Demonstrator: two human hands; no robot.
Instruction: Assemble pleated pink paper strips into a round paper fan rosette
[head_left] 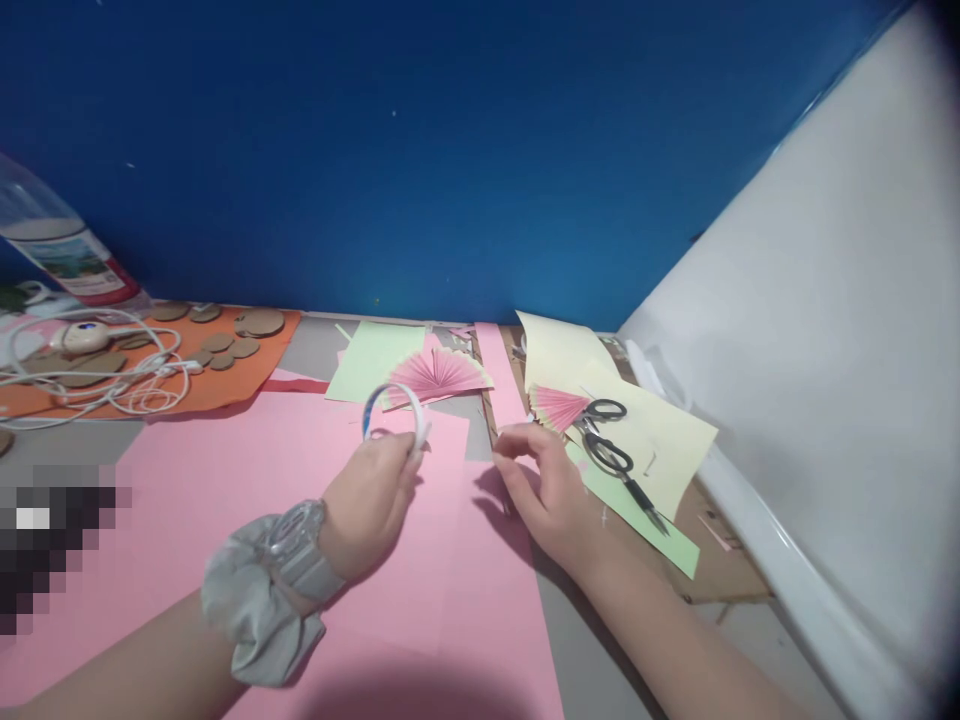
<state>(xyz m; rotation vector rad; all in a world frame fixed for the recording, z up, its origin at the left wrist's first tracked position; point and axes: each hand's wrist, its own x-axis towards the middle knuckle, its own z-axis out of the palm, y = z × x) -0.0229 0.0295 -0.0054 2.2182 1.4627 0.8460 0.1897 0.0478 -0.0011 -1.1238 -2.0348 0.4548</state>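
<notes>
My left hand [373,500], with a grey watch and a grey scrunchie at the wrist, grips a roll of tape [419,410]. The roll stands on edge above a large pink paper sheet [300,480]. To its right, my right hand [544,490] is curled, thumb and index fingertips brought together; whatever they may pinch is too small to make out. Behind the tape lies a pleated pink paper fan [437,376] with pale green edging. A smaller pleated fan [556,406] rests just beyond my right hand, beside black-handled scissors [609,453].
Cream paper [652,430] and a green strip [679,550] lie at right, with a pen [646,505]. Orange paper [255,360] at left carries cardboard pieces [259,322] and a white cable [161,385]. A bottle [79,260] stands behind, near the blue wall [450,150].
</notes>
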